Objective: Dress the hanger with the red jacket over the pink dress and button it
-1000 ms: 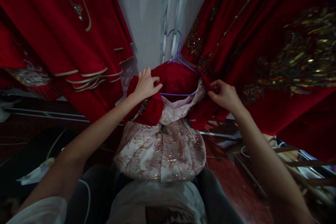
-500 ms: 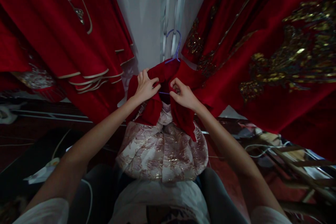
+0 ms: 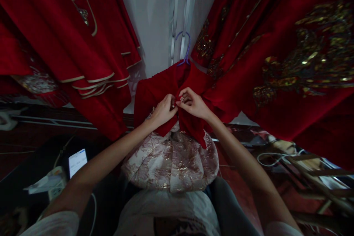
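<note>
Pinching pointed red cloth flaps (image 3: 190,123)

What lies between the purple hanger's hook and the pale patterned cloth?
In the head view, the red garment lies between the hook and the cloth, with the left hand and right hand at its front.

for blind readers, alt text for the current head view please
A person's left hand and right hand pinch the front edges of a red jacket on a purple hanger, above a pale brocade skirt. Red garments hang on both sides; a lit phone lies lower left.
</note>
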A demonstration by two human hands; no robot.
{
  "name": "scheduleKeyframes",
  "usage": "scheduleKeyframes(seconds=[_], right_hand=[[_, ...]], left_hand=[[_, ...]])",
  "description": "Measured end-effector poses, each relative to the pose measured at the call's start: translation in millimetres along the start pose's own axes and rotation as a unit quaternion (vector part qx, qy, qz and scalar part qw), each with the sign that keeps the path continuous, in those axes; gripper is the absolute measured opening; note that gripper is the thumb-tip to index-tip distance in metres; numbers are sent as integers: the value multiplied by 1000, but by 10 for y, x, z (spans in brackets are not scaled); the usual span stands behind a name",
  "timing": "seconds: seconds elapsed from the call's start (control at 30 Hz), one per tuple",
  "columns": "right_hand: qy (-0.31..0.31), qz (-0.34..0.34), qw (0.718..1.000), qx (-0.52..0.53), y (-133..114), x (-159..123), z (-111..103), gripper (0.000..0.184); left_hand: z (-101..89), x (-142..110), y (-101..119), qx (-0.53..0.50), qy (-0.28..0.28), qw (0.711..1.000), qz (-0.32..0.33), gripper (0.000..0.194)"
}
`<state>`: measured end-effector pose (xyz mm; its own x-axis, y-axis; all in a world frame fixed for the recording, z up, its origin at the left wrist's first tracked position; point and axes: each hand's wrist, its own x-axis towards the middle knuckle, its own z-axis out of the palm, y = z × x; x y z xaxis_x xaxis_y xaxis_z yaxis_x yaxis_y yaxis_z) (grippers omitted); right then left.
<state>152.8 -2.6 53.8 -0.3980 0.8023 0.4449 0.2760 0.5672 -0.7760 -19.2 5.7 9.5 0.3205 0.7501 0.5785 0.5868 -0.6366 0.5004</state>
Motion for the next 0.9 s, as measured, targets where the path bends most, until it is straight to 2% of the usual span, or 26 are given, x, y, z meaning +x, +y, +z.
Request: scheduleKeyframes(seconds=[0.1, 0.2, 0.27, 0.37, 0.5, 0.67, 0.77, 0.9], right_hand=[[-4, -1, 1000, 20, 43, -34, 17, 29], [21, 11, 1000, 8, 78, -51, 28, 24], [37, 16, 999, 3, 94, -50, 28, 23], [33, 16, 999, 12, 101, -42, 25, 24], [21, 17, 999, 18, 101, -27, 42, 24], [54, 10, 998, -2, 111, -16, 82, 23], [61, 8, 998, 5, 101, -22, 85, 24], [53, 7, 999, 9, 78, -35, 68, 23]], left_hand=[[48, -25, -70, -129, 62, 988, -64, 25], [90, -50, -106, -252, 137, 950, -126, 34], [88, -53, -117, -299, 162, 929, -144, 37], [42, -45, -108, -312, 144, 929, -137, 30], [-54, -44, -28, -256, 102, 956, -103, 16], [-130, -58, 93, -210, 69, 974, -57, 14], [-119, -44, 90, -246, 73, 963, -79, 16], [-74, 0, 34, -328, 87, 933, -119, 22]])
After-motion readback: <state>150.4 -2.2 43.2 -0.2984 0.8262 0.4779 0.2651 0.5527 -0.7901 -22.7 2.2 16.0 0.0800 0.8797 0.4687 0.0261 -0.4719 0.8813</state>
